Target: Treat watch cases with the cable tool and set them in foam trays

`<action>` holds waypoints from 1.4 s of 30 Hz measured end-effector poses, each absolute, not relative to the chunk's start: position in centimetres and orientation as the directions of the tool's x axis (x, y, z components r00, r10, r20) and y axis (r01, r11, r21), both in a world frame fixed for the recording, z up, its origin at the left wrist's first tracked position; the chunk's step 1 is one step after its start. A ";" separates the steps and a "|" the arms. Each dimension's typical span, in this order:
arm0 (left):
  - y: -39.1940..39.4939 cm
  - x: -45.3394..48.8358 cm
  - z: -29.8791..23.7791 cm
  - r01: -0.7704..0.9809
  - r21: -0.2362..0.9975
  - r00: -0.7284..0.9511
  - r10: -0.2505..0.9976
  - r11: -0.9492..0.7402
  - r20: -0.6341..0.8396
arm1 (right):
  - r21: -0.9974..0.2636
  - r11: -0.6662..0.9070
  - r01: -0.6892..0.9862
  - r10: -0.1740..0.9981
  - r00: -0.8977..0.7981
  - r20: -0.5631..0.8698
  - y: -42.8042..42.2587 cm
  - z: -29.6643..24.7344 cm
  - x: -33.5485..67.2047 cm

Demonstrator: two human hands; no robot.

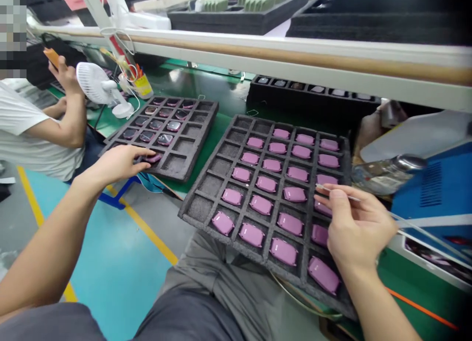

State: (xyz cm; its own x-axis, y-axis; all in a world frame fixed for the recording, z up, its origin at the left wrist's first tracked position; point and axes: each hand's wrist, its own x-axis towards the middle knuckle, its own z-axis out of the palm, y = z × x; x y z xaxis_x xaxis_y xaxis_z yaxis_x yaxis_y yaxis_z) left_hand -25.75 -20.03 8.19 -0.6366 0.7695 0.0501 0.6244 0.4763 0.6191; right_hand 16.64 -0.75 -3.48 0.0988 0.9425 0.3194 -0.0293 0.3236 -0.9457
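Note:
My left hand (pixel 120 163) reaches to the front row of the left foam tray (pixel 181 172). Its thumb and fingers close around a purple watch case (pixel 154 158) in a compartment there; the fingers partly hide the case. Over the right side of the larger foam tray (pixel 236 247), my right hand (pixel 356 220) pinches a thin metal rod-like tool (pixel 348 195), its tip pointing left. Purple watch cases (pixel 260 204) lie singly in most compartments of this larger tray, several covered by the right hand. Dark-faced cases (pixel 147 136) sit in the left tray.
A co-worker (pixel 44 124) sits at the left, by a small white fan (pixel 94 82) and a yellow pen cup (pixel 143 86). A shelf rail (pixel 258 53) crosses above the bench. At right are a glass jar (pixel 387 171) and a blue box (pixel 435 183).

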 end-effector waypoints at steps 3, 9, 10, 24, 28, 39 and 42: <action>-20.0 -25.9 7.9 0.694 0.618 -0.559 0.818 0.369 0.139 | -0.945 0.325 -0.036 0.941 0.109 0.319 -0.8 -3.5 16.6; -16.3 -20.0 9.7 0.817 0.554 -0.433 0.804 0.159 0.407 | -0.946 0.323 -0.031 0.943 0.098 0.318 -0.5 -3.4 16.6; -14.9 -17.9 9.5 0.808 0.576 -0.412 0.819 0.126 0.399 | -0.946 0.323 -0.040 0.943 0.099 0.318 -0.5 -3.3 16.6; 1.1 0.4 0.2 0.012 0.999 0.005 0.999 -0.043 0.043 | -0.894 0.446 -0.045 0.891 0.111 0.440 1.0 -2.5 16.6; 0.6 0.6 -0.3 -0.037 0.998 -0.059 0.997 -0.047 0.045 | -0.893 0.448 -0.037 0.892 0.082 0.444 0.8 -2.1 16.6; 0.3 1.2 0.0 -0.094 0.995 -0.068 0.997 -0.030 0.024 | -0.893 0.451 -0.019 0.890 0.085 0.448 0.9 -2.5 16.8; 0.3 1.2 0.0 -0.098 0.995 -0.062 0.998 -0.035 0.029 | -0.893 0.450 -0.033 0.891 0.086 0.446 0.9 -2.6 16.8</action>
State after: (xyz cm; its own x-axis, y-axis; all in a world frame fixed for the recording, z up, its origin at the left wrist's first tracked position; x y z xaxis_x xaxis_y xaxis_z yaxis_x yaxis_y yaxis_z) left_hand 1.17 0.27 -0.03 -0.0620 0.9976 0.0294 -0.0981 -0.0354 0.9945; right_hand 16.80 0.88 -2.57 0.0864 0.8910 0.4458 -0.0330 0.4498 -0.8925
